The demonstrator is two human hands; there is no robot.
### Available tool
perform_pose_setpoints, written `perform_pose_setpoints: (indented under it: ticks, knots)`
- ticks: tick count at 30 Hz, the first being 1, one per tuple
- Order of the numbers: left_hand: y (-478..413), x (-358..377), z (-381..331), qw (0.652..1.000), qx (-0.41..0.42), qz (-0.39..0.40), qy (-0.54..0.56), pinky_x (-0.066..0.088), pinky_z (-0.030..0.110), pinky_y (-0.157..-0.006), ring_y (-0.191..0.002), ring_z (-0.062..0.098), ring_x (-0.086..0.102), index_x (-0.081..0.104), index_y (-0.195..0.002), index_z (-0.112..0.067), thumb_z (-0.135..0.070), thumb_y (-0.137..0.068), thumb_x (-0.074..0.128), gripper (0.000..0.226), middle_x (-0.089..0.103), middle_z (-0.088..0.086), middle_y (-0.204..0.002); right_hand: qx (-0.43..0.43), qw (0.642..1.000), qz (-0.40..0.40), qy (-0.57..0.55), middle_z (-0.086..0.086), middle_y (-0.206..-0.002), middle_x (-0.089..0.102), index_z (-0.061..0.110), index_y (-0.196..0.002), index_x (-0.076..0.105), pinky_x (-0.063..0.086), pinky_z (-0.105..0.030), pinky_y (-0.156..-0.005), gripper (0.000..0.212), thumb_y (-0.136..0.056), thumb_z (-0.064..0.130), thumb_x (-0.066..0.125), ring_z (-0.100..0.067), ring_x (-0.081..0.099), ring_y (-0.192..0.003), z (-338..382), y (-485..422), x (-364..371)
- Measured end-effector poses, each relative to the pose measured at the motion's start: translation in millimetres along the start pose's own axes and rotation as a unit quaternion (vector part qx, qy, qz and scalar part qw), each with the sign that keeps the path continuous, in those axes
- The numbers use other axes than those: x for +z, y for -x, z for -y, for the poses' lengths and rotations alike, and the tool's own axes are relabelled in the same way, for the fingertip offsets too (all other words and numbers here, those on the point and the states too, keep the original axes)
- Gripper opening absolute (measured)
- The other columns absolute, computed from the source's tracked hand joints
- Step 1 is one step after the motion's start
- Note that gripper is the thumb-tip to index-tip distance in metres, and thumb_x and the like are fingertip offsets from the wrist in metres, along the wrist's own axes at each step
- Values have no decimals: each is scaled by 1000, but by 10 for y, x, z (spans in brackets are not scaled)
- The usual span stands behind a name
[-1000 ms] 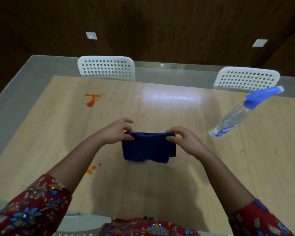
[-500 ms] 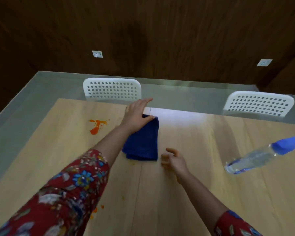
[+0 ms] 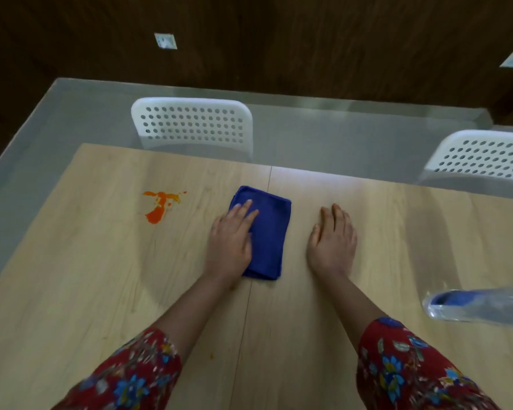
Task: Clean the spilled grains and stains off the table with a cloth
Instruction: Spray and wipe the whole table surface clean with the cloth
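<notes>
Two wide, flat grips: left hand on cloth, right hand on table; bottle contents too blurred.

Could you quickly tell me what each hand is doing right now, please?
Left hand: open, fingers flat, pressing the blue cloth onto the table.
Right hand: open, flat on the table, holding nothing.

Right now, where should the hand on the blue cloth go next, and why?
Probably slide the blue cloth left and a little farther away, onto the orange stain. The left hand already lies flat on the folded cloth, and the stain sits unwiped just to its left, with nothing standing between them.
</notes>
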State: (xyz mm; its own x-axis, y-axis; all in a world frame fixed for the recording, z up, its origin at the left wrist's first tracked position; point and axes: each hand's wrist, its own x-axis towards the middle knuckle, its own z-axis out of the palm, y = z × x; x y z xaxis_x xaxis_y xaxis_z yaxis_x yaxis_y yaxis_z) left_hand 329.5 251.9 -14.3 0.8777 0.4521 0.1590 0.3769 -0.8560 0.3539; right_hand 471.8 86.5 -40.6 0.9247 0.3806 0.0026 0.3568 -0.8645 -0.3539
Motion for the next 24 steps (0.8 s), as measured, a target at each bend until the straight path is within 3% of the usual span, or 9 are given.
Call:
perform_pose_setpoints:
  ticks: [3, 8, 10, 12, 15, 18, 21, 24]
  knots:
    - [287, -187, 266, 999, -10, -9, 47, 44, 41, -99, -116, 18, 54, 65, -118, -18, -2, -70, 54, 52, 59, -2, -129, -8, 1000, -7, 0, -2, -158, 25, 19, -149, 32, 11, -40, -119, 50, -101, 33, 32, -20, 17, -147, -3, -11, -12]
    - [408, -247, 573, 992, 113, 41, 38, 42, 33, -103, -120, 15, 58, 72, -111, -15, -16, -84, 63, 29, 65, -3, -125, -16, 999, -16, -25, -4, -155, 31, 18, -145, 39, 14, -42, -119, 46, -100, 30, 35, -22, 21, -145, 3, 3, -32]
    - [367, -256, 611, 988, 148, 32, 14, 42, 33, -102, -118, 16, 59, 73, -104, -15, -23, -88, 62, 21, 68, -2, -121, -82, 991, -43, -94, -5, -143, 45, 17, -132, 53, 25, -45, -115, 38, -98, 29, 39, -23, 34, -138, 16, 44, -93]
    - [354, -255, 607, 986, 168, 17, -9, 44, 35, -99, -113, 17, 62, 73, -100, -15, -24, -92, 58, 20, 70, 0, -117, -202, 965, -50, -160, -6, -125, 56, 14, -116, 62, 39, -46, -101, 31, -94, 31, 48, -23, 47, -121, 46, 196, -139]
    - [345, -299, 518, 989, 147, -25, -5, 43, 33, -99, -108, 17, 65, 72, -100, -13, -24, -95, 54, 21, 72, 0, -109, -324, 937, 8, -131, -2, -111, 61, 17, -104, 68, 45, -37, -88, 31, -87, 43, 62, -19, 55, -106, 230, 515, -102]
    - [320, -358, 399, 989, 145, -43, 2, 45, 33, -97, -103, 16, 65, 70, -102, -13, -23, -96, 53, 21, 71, 0, -104, -328, 940, 32, -90, 2, -109, 62, 20, -101, 68, 47, -34, -84, 30, -81, 43, 68, -17, 57, -102, 405, 694, -4]
    - [344, -408, 386, 983, 178, -42, -10, 45, 34, -96, -100, 17, 65, 71, -99, -13, -21, -93, 58, 16, 71, 0, -102, -279, 945, -25, -169, 3, -95, 66, 16, -87, 71, 50, -31, -72, 11, -80, 24, 71, -14, 60, -88, 428, 708, -55]
    - [428, -438, 349, 986, 166, -15, 29, 40, 34, -102, -106, 12, 62, 70, -100, -18, -32, -88, 61, 21, 68, -4, -110, -291, 937, -16, -195, 5, -97, 66, 18, -85, 71, 47, -27, -80, 12, -82, 29, 67, -10, 60, -94, 305, 734, -179]
